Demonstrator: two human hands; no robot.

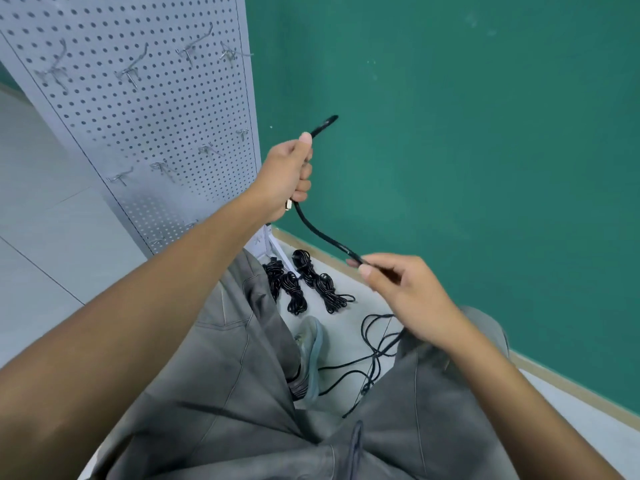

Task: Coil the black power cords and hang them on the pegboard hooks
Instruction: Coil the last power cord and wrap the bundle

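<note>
My left hand (289,174) grips one end of a black power cord (322,233), whose tip sticks up past my thumb. The cord curves down to my right hand (401,289), which pinches it between thumb and fingers. The rest of the cord trails loose on the floor (377,344) below my right hand. Several coiled black cords (304,282) lie bundled on the floor by the wall. The grey pegboard (149,109) stands at the left with several bare metal hooks (130,72).
A green wall (467,133) with a pale baseboard runs along the right. My grey trouser legs and one shoe (310,355) fill the lower middle. White floor tiles lie left of the pegboard.
</note>
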